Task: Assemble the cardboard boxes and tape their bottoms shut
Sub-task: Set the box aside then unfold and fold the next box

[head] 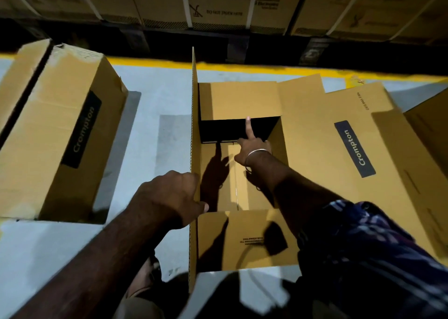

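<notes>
two "crompton" boxes (242,168) | left hand (169,197) fingers grasping flap (193,124) | right hand (253,149) forefinger extended

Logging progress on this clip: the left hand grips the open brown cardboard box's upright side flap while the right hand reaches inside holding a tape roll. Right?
Not quite. In the head view the right hand holds nothing; its index finger points inside the open brown cardboard box. The left hand does grip the upright side flap.
</notes>
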The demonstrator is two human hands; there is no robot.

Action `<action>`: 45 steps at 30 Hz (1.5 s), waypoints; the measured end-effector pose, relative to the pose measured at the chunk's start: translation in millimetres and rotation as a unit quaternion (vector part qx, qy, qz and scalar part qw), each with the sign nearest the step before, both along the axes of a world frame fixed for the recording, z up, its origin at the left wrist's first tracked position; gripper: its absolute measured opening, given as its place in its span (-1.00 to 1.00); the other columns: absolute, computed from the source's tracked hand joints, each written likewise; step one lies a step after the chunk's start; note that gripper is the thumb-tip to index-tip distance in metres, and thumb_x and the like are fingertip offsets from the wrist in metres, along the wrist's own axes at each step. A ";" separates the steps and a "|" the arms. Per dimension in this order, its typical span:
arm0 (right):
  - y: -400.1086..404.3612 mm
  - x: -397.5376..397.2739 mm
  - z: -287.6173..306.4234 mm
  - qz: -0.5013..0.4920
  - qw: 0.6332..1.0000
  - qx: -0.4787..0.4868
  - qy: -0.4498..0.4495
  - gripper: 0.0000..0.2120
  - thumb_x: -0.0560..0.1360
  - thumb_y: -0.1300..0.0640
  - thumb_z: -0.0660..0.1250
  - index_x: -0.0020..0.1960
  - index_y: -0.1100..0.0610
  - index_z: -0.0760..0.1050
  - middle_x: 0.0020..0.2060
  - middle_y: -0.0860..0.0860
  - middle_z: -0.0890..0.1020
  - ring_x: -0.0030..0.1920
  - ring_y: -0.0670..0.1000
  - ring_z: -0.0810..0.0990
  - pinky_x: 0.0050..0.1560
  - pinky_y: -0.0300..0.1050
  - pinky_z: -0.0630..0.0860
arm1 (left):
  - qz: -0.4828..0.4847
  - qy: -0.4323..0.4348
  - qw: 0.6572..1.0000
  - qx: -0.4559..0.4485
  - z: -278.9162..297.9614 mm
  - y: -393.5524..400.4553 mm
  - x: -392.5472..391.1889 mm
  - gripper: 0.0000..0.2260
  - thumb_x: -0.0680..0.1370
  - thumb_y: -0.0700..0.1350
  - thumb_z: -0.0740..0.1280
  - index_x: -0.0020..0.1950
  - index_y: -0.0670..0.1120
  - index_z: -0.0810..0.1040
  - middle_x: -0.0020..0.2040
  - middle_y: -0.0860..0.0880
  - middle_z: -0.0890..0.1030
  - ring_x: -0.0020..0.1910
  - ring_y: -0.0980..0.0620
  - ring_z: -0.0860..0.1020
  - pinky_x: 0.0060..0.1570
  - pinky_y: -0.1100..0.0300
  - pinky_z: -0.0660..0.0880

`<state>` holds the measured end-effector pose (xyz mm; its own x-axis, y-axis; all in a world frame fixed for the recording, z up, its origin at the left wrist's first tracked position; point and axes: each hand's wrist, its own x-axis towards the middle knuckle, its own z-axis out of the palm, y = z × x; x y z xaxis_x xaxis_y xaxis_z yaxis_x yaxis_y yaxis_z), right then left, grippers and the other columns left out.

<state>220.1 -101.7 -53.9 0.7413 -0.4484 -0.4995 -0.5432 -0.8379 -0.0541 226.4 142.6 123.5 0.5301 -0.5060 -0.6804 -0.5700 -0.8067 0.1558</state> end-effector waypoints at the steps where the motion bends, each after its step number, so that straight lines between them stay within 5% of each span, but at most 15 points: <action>1: -2.5 4.5 4.2 -0.009 1.000 0.012 0.002 -0.52 0.47 0.02 0.40 0.38 -0.05 0.51 0.58 -0.08 -0.45 0.32 0.16 0.52 0.36 0.16 0.42 | 0.001 -0.001 1.000 -0.008 1.1 -1.4 -1.2 -0.49 0.58 0.28 0.36 0.44 0.07 0.43 0.35 -0.03 0.58 0.26 -0.07 0.58 0.20 0.00 0.55; 5: -5.3 18.5 20.6 -0.011 0.999 0.038 0.001 -0.58 0.51 0.03 0.36 0.35 0.07 0.56 0.67 -0.03 -0.15 0.14 0.15 0.61 0.02 -0.05 0.57 | 0.005 -0.002 1.000 -0.027 3.1 -5.2 -4.5 -0.48 0.58 0.26 0.38 0.45 0.05 0.44 0.38 -0.04 0.57 0.31 -0.08 0.56 0.21 0.04 0.54; 11: -13.1 38.5 27.3 -0.011 0.999 0.034 0.025 -0.47 0.54 -0.18 0.29 0.40 0.08 0.53 0.65 0.08 0.07 0.26 0.19 0.55 0.18 0.05 0.58 | 0.007 -0.005 0.999 -0.041 4.5 -7.0 -7.1 -0.48 0.59 0.24 0.38 0.46 0.01 0.44 0.38 -0.06 0.58 0.32 -0.08 0.56 0.21 0.07 0.53; 14: -17.8 35.0 9.5 -0.018 0.987 0.140 0.081 -0.43 0.48 -0.24 0.34 0.35 0.07 0.57 0.35 0.09 0.57 0.12 0.15 0.64 0.12 0.02 0.60 | 0.004 -0.012 0.999 -0.043 4.9 -9.2 -8.2 -0.49 0.59 0.24 0.38 0.45 0.02 0.44 0.36 -0.05 0.59 0.31 -0.07 0.57 0.18 0.07 0.53; 17: -8.3 9.2 -7.8 -0.045 0.988 0.133 0.059 -0.55 0.47 -0.13 0.42 0.27 0.06 0.61 0.14 0.07 0.66 0.09 0.14 0.66 0.08 0.00 0.62 | -0.010 -0.026 0.999 -0.025 2.1 -7.0 -6.3 -0.49 0.60 0.27 0.34 0.44 0.02 0.44 0.34 -0.04 0.57 0.29 -0.07 0.56 0.12 0.07 0.51; 21: -13.4 -19.1 21.2 -0.074 0.979 0.163 -0.093 -0.85 0.51 -0.02 0.40 0.02 -0.01 0.68 -0.02 0.02 0.70 0.00 0.10 0.67 0.07 0.06 0.64 | -0.027 -0.023 0.999 -0.014 2.5 -5.0 -3.9 -0.45 0.58 0.33 0.31 0.43 0.01 0.43 0.36 -0.04 0.56 0.29 -0.08 0.56 0.17 0.02 0.53; 24: -45.3 -53.5 71.5 -0.038 0.978 0.095 -0.181 -0.76 0.56 0.02 0.36 0.20 -0.03 0.65 0.15 -0.01 0.66 0.15 0.08 0.61 0.13 0.00 0.57 | -0.027 -0.011 0.999 -0.031 7.4 -3.8 -5.2 -0.42 0.58 0.34 0.31 0.47 0.02 0.42 0.42 -0.04 0.54 0.31 -0.08 0.56 0.22 -0.06 0.56; 27: -93.3 -108.5 109.6 -0.116 0.949 0.007 -0.294 -0.65 0.54 0.11 0.36 0.32 0.06 0.59 0.24 0.11 0.59 0.25 0.19 0.53 0.18 0.02 0.48 | -0.024 0.004 0.999 -0.033 8.8 -3.1 -5.9 -0.38 0.59 0.33 0.32 0.55 0.04 0.37 0.47 -0.05 0.51 0.36 -0.10 0.54 0.28 -0.10 0.54; 31: -126.7 -181.6 114.5 -0.375 0.906 0.059 -0.186 -0.37 0.53 -0.08 0.44 0.50 0.14 0.39 0.36 0.25 0.51 0.34 0.30 0.48 0.29 0.13 0.46 | -0.006 0.022 0.999 -0.043 6.9 -3.4 -6.6 -0.34 0.59 0.29 0.35 0.60 0.03 0.31 0.51 -0.08 0.49 0.41 -0.13 0.51 0.33 -0.12 0.51; 34: -98.7 -228.0 117.2 -0.454 0.870 0.155 -0.112 -0.19 0.52 -0.28 0.40 0.56 0.18 0.27 0.48 0.23 0.40 0.41 0.30 0.42 0.33 0.18 0.43 | -0.006 0.029 0.999 -0.045 9.4 -1.0 -16.9 -0.29 0.58 0.26 0.39 0.63 0.02 0.25 0.54 -0.12 0.45 0.44 -0.15 0.49 0.35 -0.13 0.50; 41: -14.6 -226.0 144.3 -0.362 0.878 0.176 -0.260 -0.31 0.47 -0.09 0.52 0.51 -0.07 0.32 0.35 0.02 0.47 0.29 0.21 0.52 0.23 0.14 0.55 | -0.033 0.032 0.996 -0.072 9.7 -4.7 -47.8 -0.25 0.59 0.19 0.43 0.66 -0.04 0.21 0.59 -0.19 0.34 0.51 -0.18 0.40 0.40 -0.04 0.44; 45: 40.1 -217.5 147.4 -0.234 0.934 0.145 -0.226 -0.15 0.58 -0.07 0.40 0.67 -0.09 -0.06 0.55 0.05 0.29 0.44 0.20 0.43 0.36 0.06 0.43 | 0.013 0.030 0.998 -0.062 2.6 -0.9 -51.5 -0.23 0.55 0.22 0.45 0.65 0.01 0.22 0.57 -0.26 0.34 0.45 -0.23 0.45 0.35 -0.06 0.50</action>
<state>2.6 -61.6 93.5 0.6626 -0.6708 -0.3333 -0.7132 -0.4291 -0.5544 175.0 141.7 126.1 0.5039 -0.5753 -0.6442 -0.5360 -0.7932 0.2890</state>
